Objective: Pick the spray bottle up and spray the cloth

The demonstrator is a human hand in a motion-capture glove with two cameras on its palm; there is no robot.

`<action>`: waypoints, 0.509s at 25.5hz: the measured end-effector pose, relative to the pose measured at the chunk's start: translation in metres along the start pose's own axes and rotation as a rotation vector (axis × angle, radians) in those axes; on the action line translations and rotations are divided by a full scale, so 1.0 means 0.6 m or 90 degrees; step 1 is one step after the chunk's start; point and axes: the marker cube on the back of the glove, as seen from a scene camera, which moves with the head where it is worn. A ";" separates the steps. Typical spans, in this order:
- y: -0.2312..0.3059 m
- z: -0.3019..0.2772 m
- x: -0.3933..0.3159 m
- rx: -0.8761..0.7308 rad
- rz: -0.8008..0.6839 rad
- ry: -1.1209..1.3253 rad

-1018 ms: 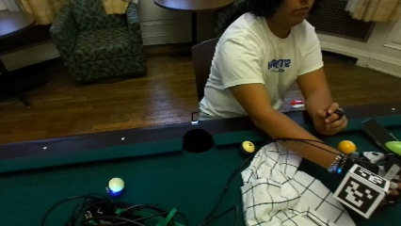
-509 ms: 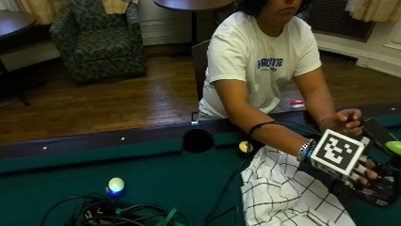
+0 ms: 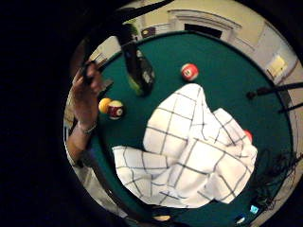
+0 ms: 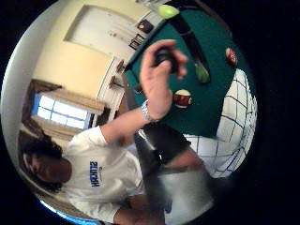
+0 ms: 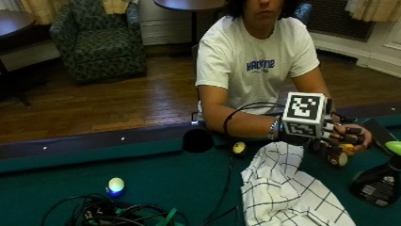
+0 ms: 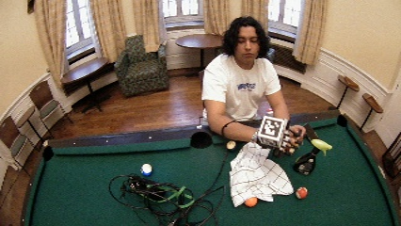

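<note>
In the outside view my gloved right hand (image 5: 331, 137) hovers above the far edge of the white checked cloth (image 5: 287, 197), fingers stretched toward the person's bare left hand (image 5: 359, 140), which meets it. It holds nothing. The dark spray bottle (image 5: 378, 182) with a green trigger stands upright on the felt to the right of the cloth, apart from both hands. The little finger side palm view looks down on the crumpled cloth (image 3: 189, 151), with the bottle (image 3: 140, 71) beyond it. There the bare hand (image 3: 85, 94) pinches a small black object.
A yellow ball (image 5: 238, 148) lies by the side pocket (image 5: 198, 140), and another ball (image 5: 339, 158) sits under the hands. A pale ball (image 5: 116, 185) and a tangle of cables (image 5: 113, 214) lie at the left. Orange (image 6: 251, 202) and red (image 6: 301, 192) balls flank the cloth's near end.
My gloved hand has risen from low over the cloth's right side and moved back toward the person, meeting the bare hand. Cloth and bottle have stayed put.
</note>
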 end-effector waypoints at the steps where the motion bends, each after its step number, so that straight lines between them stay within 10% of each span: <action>1: 0.004 -0.006 -0.009 -0.003 -0.014 0.010; 13: 0.026 -0.024 -0.081 -0.045 -0.066 0.109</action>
